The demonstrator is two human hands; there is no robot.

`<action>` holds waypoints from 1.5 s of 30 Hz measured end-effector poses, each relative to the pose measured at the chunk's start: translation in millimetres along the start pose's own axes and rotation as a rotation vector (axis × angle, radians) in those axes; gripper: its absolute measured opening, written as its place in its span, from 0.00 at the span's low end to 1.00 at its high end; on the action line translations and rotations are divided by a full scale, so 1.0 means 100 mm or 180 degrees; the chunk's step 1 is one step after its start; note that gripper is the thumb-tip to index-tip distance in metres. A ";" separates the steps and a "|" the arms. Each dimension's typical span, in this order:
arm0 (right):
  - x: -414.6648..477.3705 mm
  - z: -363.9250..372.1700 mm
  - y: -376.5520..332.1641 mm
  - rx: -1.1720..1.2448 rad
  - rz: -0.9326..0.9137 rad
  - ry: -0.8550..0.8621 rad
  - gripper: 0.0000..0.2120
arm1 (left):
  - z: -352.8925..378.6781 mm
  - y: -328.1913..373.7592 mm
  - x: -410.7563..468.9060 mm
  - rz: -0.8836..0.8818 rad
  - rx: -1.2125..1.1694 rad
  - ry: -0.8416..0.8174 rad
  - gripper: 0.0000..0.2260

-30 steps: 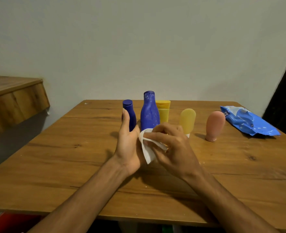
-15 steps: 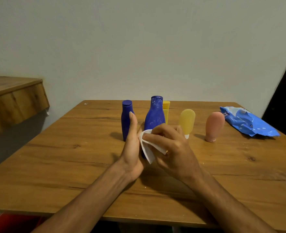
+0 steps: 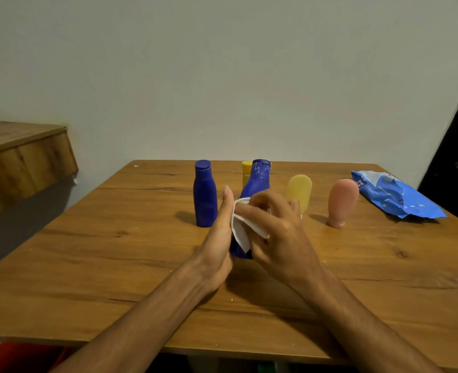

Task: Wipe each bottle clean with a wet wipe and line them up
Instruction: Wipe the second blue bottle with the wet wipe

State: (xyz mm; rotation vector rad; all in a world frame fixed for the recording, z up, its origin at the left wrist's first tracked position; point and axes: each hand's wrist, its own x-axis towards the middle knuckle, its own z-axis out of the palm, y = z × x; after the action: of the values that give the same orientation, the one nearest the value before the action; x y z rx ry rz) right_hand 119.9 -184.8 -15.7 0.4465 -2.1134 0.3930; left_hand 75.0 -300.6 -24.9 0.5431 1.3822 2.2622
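Observation:
A tall blue bottle [image 3: 258,181] stands tilted to the right between my hands near the table's middle. My left hand [image 3: 218,243] holds its lower left side, thumb pointing up. My right hand [image 3: 279,232] grips a white wet wipe [image 3: 240,231] and presses it against the bottle's body. A smaller blue bottle [image 3: 205,195] stands upright just left of my hands. Behind the tall bottle a yellow bottle [image 3: 246,172] is mostly hidden. A pale yellow tube [image 3: 299,191] and a pink tube [image 3: 341,201] stand to the right.
A blue wet-wipe pack [image 3: 396,195] lies at the wooden table's [image 3: 114,251] far right. A wooden ledge [image 3: 20,157] juts out at the left. Something red [image 3: 12,358] shows below the table's near edge.
The tall blue bottle has shifted right and nearer to me, away from the small blue bottle, and leans more. Both hands moved with it, the wipe staying on its body.

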 end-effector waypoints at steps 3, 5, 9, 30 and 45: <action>0.00 0.01 0.01 -0.0110 0.0087 0.0115 0.13 | 0.01 -0.01 0.00 0.0001 0.0138 -0.0005 0.23; 0.00 0.02 0.01 -0.0098 0.0294 0.0248 0.14 | 0.03 -0.01 -0.01 0.0029 0.0127 0.0015 0.21; 0.02 0.01 0.00 0.0084 0.0359 0.0309 0.16 | 0.03 0.00 0.00 -0.0049 -0.0077 0.0035 0.23; -0.01 -0.04 0.04 0.0842 0.0355 0.0022 0.12 | -0.08 0.19 0.05 -0.0478 -0.1146 0.0122 0.29; -0.01 0.01 0.09 0.0930 0.0670 0.0191 0.13 | -0.05 0.18 0.03 -0.0446 -0.1285 0.0288 0.31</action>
State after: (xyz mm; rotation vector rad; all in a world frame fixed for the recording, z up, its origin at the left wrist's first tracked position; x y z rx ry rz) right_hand 115.2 -177.5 -17.8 0.3735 -2.0575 0.8338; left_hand 67.6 -309.7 -10.6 0.2051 0.9277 2.3821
